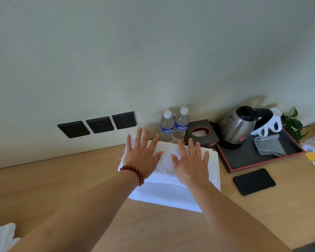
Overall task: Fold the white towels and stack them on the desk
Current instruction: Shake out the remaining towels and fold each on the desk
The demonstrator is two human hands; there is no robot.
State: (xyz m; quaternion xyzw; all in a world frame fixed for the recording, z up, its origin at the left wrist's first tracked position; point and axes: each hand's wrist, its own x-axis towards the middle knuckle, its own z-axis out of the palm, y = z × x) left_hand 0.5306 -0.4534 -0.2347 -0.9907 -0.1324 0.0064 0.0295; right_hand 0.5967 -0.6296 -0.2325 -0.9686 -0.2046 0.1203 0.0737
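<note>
Right now I have my left hand [143, 157] and right hand [190, 160] lying flat, fingers spread, gripping nothing, on top of the stack of folded white towels [168, 193] at the frame's centre, on the desk [62, 188]. I'd press evenly and sweep outward to flatten creases, keeping the edges square. Just behind stand two water bottles [174, 124]; another white cloth [2, 237] waits at lower left.
</note>
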